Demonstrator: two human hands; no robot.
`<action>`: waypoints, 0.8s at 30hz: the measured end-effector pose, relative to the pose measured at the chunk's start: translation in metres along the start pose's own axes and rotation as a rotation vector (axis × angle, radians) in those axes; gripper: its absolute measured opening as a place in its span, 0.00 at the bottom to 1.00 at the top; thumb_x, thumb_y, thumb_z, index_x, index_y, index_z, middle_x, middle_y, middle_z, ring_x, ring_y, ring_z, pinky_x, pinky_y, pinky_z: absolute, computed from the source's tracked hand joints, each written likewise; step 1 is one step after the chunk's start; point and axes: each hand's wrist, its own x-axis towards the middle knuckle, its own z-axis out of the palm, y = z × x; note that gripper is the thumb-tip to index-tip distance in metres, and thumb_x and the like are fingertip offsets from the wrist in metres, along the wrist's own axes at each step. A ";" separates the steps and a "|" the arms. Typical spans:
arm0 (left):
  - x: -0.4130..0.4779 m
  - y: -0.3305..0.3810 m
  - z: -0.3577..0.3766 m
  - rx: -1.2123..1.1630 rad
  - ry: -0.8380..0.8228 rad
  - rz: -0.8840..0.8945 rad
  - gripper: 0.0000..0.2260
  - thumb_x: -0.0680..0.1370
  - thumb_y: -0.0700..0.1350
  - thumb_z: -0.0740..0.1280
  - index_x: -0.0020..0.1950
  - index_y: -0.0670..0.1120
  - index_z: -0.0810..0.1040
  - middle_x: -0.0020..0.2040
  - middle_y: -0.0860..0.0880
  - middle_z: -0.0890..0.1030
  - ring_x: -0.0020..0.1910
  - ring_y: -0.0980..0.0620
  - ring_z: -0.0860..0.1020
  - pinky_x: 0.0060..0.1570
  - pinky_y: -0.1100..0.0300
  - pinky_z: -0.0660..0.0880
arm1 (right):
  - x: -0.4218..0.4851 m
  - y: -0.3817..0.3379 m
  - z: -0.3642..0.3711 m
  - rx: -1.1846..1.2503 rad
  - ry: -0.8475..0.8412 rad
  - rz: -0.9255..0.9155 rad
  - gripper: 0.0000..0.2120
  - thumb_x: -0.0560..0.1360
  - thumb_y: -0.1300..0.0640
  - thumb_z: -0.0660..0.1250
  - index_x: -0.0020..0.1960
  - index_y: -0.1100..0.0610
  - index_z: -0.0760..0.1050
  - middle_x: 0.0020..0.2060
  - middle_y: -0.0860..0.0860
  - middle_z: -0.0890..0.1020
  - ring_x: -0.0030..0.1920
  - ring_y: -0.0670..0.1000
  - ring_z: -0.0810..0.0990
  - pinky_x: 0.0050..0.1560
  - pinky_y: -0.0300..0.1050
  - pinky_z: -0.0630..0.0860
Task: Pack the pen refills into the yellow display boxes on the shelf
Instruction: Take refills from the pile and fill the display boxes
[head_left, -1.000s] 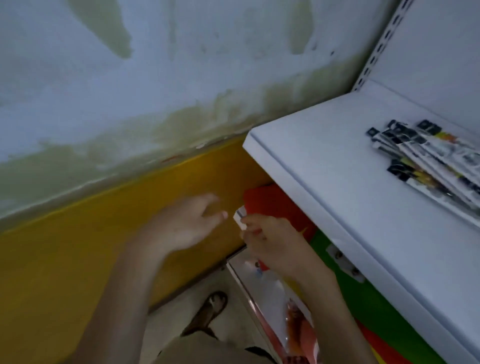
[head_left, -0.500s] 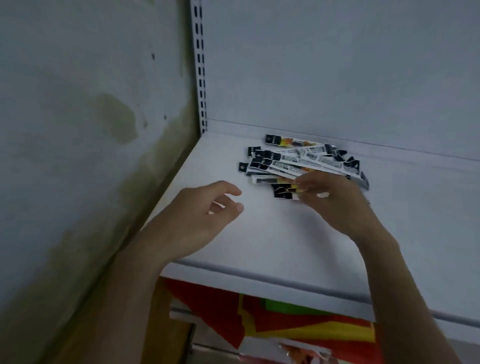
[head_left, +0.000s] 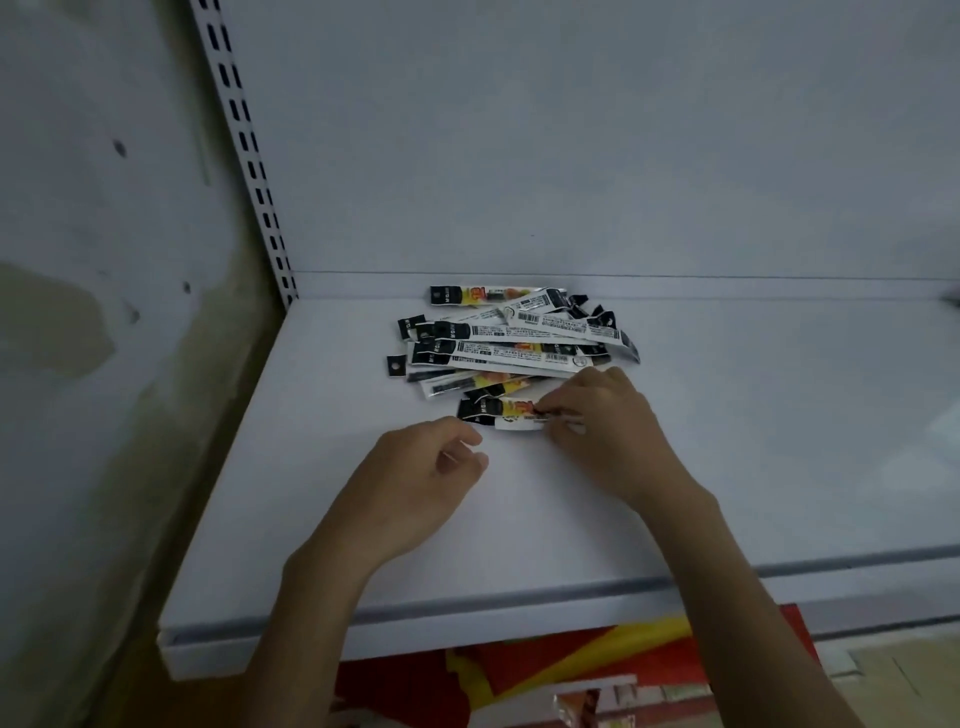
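A loose heap of pen refill packets (head_left: 511, 338), black, white and orange, lies toward the back of the white shelf (head_left: 363, 530). My right hand (head_left: 608, 431) rests at the heap's near edge and pinches the nearest refill packets (head_left: 493, 410) with its fingertips. My left hand (head_left: 421, 478) hovers just left of them above the shelf, its fingers loosely curled around nothing. No yellow display box is in sight.
A stained wall (head_left: 104, 312) and a slotted white upright (head_left: 249, 156) close off the left side. The white back panel (head_left: 571, 145) rises behind the heap. Red, yellow and green packaging (head_left: 571, 670) lies on the level below the shelf's front lip.
The view swung up from the lower level to the shelf. My right hand carried packets up to the heap's near edge, and my left hand came up beside it.
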 end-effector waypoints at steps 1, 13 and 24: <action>0.000 -0.001 0.000 -0.005 -0.002 0.003 0.10 0.78 0.49 0.63 0.59 0.52 0.76 0.48 0.58 0.77 0.46 0.64 0.74 0.46 0.69 0.70 | -0.002 -0.003 0.000 0.007 -0.012 -0.002 0.12 0.74 0.59 0.65 0.56 0.52 0.79 0.54 0.50 0.78 0.56 0.54 0.70 0.52 0.47 0.68; -0.003 -0.005 -0.001 -0.048 0.115 -0.017 0.07 0.78 0.51 0.62 0.49 0.54 0.80 0.47 0.58 0.79 0.44 0.65 0.75 0.42 0.75 0.68 | -0.009 -0.034 -0.004 0.374 0.086 -0.056 0.09 0.75 0.59 0.66 0.55 0.53 0.78 0.45 0.40 0.78 0.47 0.41 0.76 0.50 0.32 0.72; -0.003 0.000 -0.011 -0.279 0.320 -0.076 0.07 0.75 0.40 0.68 0.50 0.51 0.76 0.41 0.51 0.81 0.33 0.57 0.81 0.34 0.71 0.76 | -0.022 -0.046 -0.008 0.669 0.252 -0.094 0.10 0.74 0.63 0.68 0.43 0.47 0.78 0.37 0.39 0.79 0.37 0.37 0.76 0.37 0.27 0.69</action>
